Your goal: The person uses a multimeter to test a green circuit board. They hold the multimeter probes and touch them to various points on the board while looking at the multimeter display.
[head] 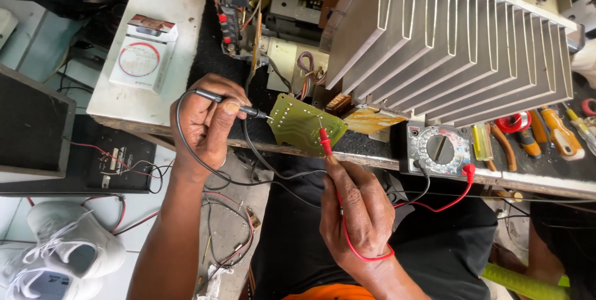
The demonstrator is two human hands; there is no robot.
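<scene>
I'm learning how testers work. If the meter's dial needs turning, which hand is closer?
Probably the right. The right hand, holding the red probe, sits nearer the meter. The left hand, with the black probe, is across the green board, farther away. The right would need to lift its probe first.

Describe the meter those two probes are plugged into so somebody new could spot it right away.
Start at the big ribbed metal heat sink filling the upper right. Just below its lower edge, on the bench front, lies the multimeter, left of a row of screwdrivers. It alone has a round dial, with red and black leads plugged in.
</scene>
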